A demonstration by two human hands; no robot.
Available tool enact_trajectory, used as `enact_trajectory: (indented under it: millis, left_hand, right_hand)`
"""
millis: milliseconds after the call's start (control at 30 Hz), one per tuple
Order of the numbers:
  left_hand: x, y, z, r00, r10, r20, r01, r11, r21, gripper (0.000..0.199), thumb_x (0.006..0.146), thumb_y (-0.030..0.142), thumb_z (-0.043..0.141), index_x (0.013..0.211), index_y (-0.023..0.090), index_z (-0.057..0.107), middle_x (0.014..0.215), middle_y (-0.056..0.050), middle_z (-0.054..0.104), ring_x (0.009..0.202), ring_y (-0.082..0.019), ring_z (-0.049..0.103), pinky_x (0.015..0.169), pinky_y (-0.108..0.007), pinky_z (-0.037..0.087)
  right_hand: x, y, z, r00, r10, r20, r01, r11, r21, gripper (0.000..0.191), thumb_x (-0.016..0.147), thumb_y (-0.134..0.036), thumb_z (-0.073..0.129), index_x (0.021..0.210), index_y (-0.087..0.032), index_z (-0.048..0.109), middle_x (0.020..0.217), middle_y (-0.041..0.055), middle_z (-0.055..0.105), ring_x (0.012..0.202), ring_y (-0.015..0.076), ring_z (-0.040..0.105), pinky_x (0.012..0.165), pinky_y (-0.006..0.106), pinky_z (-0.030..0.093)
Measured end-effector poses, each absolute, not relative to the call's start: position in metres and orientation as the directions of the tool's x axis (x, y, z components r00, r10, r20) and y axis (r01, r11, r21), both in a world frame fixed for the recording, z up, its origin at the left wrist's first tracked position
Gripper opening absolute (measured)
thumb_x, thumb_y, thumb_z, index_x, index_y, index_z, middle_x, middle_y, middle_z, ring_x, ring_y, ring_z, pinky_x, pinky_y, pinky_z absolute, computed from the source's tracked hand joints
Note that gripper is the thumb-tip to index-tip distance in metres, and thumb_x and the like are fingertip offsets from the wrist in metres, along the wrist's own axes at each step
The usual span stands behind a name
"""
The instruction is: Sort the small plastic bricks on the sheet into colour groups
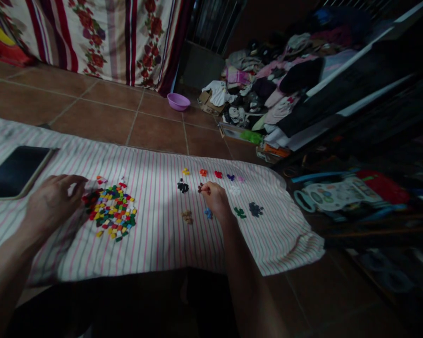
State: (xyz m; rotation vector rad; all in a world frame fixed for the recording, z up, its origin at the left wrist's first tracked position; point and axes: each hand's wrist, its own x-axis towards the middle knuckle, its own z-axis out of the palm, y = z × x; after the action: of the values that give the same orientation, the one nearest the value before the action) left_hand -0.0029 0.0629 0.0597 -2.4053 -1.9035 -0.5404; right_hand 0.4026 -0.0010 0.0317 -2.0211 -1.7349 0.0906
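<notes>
A heap of small mixed-colour pieces (114,211) lies on the striped cloth (158,202). My left hand (58,195) hovers at the heap's left edge, thumb and index finger curved and apart, with nothing visible between them. My right hand (213,195) is at the small brown pile (199,188), fingertips pinched together; what they hold, if anything, is too small to name. Around it are single-colour piles: black (183,187), tan (187,216), blue (208,213), green (239,212), dark grey (255,209), white (235,190), yellow (186,172), orange (203,172), red (218,174) and purple (230,177).
A dark tablet (17,171) lies at the cloth's left end. Beyond the cloth, a purple basin (178,102) stands on the tiled floor near a large heap of clothes (264,84). Shelving with a colourful toy (352,192) is at the right.
</notes>
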Motion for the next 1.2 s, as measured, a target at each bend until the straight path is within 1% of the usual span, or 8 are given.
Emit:
enact_trajectory:
  millis: [167, 333, 433, 567, 767, 867, 1033, 1200]
  left_hand:
    - [-0.001, 0.061, 0.063, 0.193, 0.954, 0.229, 0.945, -0.243, 0.217, 0.044, 0.085, 0.04, 0.029, 0.091, 0.015, 0.065, 0.081, -0.01, 0.066, 0.08, -0.024, 0.058, 0.073, -0.032, 0.045]
    - [0.0, 0.06, 0.06, 0.192, 0.952, 0.24, 0.928, -0.256, 0.272, 0.036, 0.087, 0.037, 0.035, 0.089, 0.017, 0.065, 0.087, -0.011, 0.068, 0.086, -0.024, 0.059, 0.079, -0.033, 0.044]
    - [-0.001, 0.063, 0.056, 0.189, 0.951, 0.246, 0.907, -0.265, 0.327, 0.03, 0.085, 0.034, 0.04, 0.086, 0.019, 0.066, 0.084, -0.009, 0.067, 0.083, -0.022, 0.06, 0.077, -0.032, 0.045]
    - [-0.005, 0.067, 0.05, 0.188, 0.949, 0.254, 0.902, -0.269, 0.339, 0.031, 0.086, 0.032, 0.039, 0.086, 0.017, 0.067, 0.081, -0.009, 0.067, 0.079, -0.019, 0.059, 0.076, -0.032, 0.045]
    - [-0.01, 0.069, 0.051, 0.211, 0.966, 0.15, 0.88, -0.254, 0.4, 0.029, 0.086, 0.032, 0.044, 0.089, 0.016, 0.068, 0.082, -0.007, 0.068, 0.067, -0.014, 0.057, 0.066, -0.028, 0.044]
    - [-0.008, 0.068, 0.051, 0.239, 0.958, 0.16, 0.865, -0.285, 0.414, 0.025, 0.085, 0.03, 0.046, 0.089, 0.017, 0.068, 0.082, -0.006, 0.068, 0.067, -0.013, 0.057, 0.066, -0.027, 0.044]
    - [-0.005, 0.069, 0.051, 0.266, 0.95, 0.166, 0.846, -0.312, 0.433, 0.024, 0.086, 0.029, 0.047, 0.089, 0.017, 0.067, 0.084, -0.007, 0.069, 0.068, -0.013, 0.058, 0.066, -0.026, 0.045]
    - [-0.002, 0.073, 0.049, 0.256, 0.955, 0.152, 0.855, -0.297, 0.425, 0.024, 0.086, 0.033, 0.05, 0.089, 0.018, 0.068, 0.086, -0.006, 0.069, 0.071, -0.014, 0.058, 0.068, -0.027, 0.046]
  right_hand:
    - [0.401, 0.0, 0.034, 0.212, 0.944, 0.255, 0.913, -0.098, -0.396, 0.013, 0.074, -0.011, 0.051, 0.071, -0.021, 0.059, 0.081, 0.0035, 0.068, 0.08, 0.0183, 0.063, 0.078, 0.03, 0.047]
    - [0.4, 0.0, 0.038, 0.228, 0.947, 0.228, 0.911, -0.125, -0.393, 0.016, 0.074, -0.014, 0.049, 0.075, -0.02, 0.064, 0.083, 0.0048, 0.069, 0.079, 0.0188, 0.064, 0.079, 0.032, 0.048]
    - [0.403, 0.001, 0.037, 0.238, 0.948, 0.212, 0.899, -0.132, -0.418, 0.017, 0.073, -0.017, 0.05, 0.077, -0.021, 0.066, 0.083, 0.003, 0.069, 0.075, 0.0167, 0.064, 0.076, 0.031, 0.049]
    - [0.41, 0.004, 0.035, 0.265, 0.951, 0.157, 0.87, -0.166, -0.464, 0.018, 0.072, -0.022, 0.051, 0.078, -0.022, 0.067, 0.075, 0.0016, 0.068, 0.068, 0.0166, 0.064, 0.069, 0.029, 0.05]
    - [0.409, 0.006, 0.041, 0.345, 0.935, 0.084, 0.837, -0.266, -0.478, 0.019, 0.071, -0.025, 0.054, 0.082, -0.02, 0.069, 0.076, 0.0037, 0.069, 0.064, 0.0167, 0.065, 0.064, 0.03, 0.051]
    - [0.406, 0.007, 0.043, 0.37, 0.927, 0.055, 0.797, -0.287, -0.532, 0.02, 0.07, -0.024, 0.056, 0.083, -0.019, 0.069, 0.078, 0.004, 0.069, 0.062, 0.0158, 0.066, 0.062, 0.028, 0.053]
    - [0.4, 0.008, 0.049, 0.42, 0.906, -0.056, 0.627, -0.334, -0.704, 0.015, 0.07, -0.023, 0.055, 0.078, -0.019, 0.067, 0.07, 0.0035, 0.069, 0.056, 0.0144, 0.066, 0.053, 0.025, 0.053]
    - [0.402, 0.011, 0.055, 0.424, 0.899, -0.11, 0.558, -0.355, -0.751, 0.01, 0.069, -0.023, 0.058, 0.074, -0.02, 0.065, 0.06, 0.0025, 0.067, 0.053, 0.0159, 0.066, 0.047, 0.023, 0.052]
